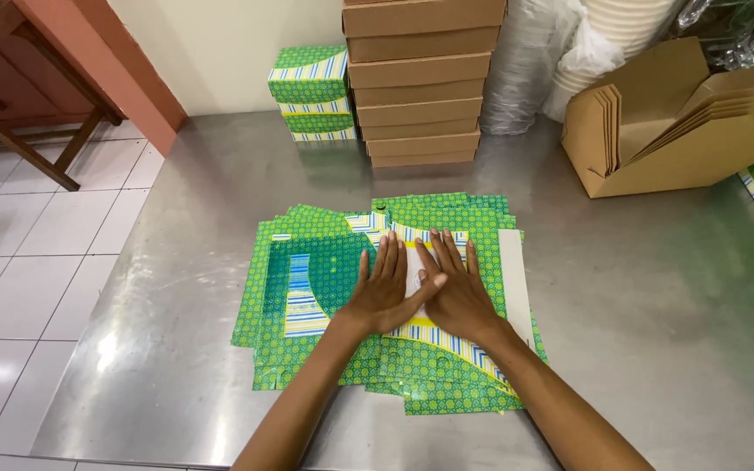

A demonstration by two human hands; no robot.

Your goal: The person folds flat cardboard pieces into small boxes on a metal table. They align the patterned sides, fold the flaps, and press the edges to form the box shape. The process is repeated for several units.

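We press both hands flat, fingers spread and gripping nothing, on the top sheet of a stack of flat green patterned box blanks (pixel 325 296) lying mid-surface. Our left hand (pixel 383 292) and right hand (pixel 455 292) sit side by side, thumbs touching, seemingly to hold a fold down. Far behind on the steel surface (pixel 656 288) stand folded green boxes (pixel 311 92) and a stack of brown cardboard boxes (pixel 418 83); far right lies an open brown carton (pixel 682 131).
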